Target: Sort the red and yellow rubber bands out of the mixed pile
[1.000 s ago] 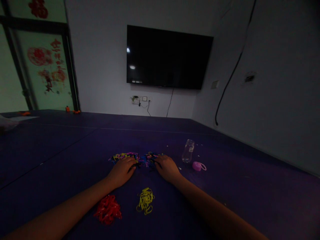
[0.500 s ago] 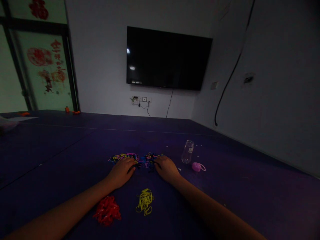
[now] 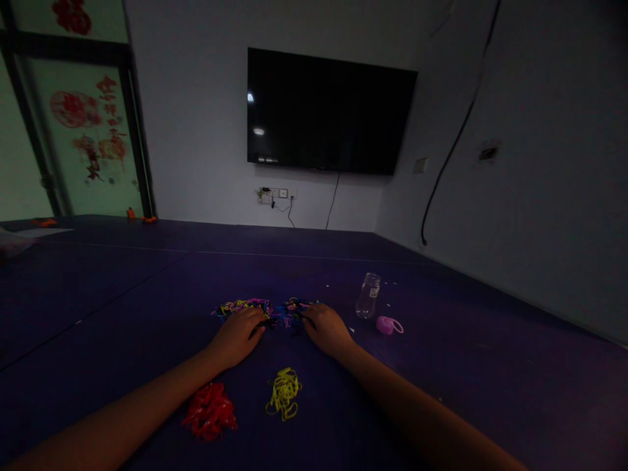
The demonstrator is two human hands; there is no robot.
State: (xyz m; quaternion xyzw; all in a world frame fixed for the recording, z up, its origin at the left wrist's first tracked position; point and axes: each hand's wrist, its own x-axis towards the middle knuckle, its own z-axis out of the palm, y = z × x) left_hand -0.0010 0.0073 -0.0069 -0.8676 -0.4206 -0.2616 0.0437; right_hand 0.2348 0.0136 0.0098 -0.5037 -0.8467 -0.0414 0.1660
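Observation:
A loose heap of mixed rubber bands (image 3: 285, 318), blue, pink, yellow and black, lies on the purple surface between my hands. My left hand (image 3: 239, 338) rests at its near left edge, palm down, thumb apart from the fingers, which touch the bands. On the other side my right hand (image 3: 326, 329) lies palm down with its fingertips on the heap; the tips are partly hidden. Closer to me are a pile of red bands (image 3: 210, 412) by my left forearm and a smaller pile of yellow bands (image 3: 283, 394) between my arms.
Right of my right hand stands a clear bottle (image 3: 367, 297) without its lid; a pink lid with a loop (image 3: 387, 325) lies beside it. Small white scraps dot the purple surface (image 3: 314, 261). Orange items (image 3: 148, 220) sit at the far left edge. A television (image 3: 331, 114) hangs on the wall.
Both hands stay in place on the band heap. The view shifts only very slightly; nothing else visibly moves.

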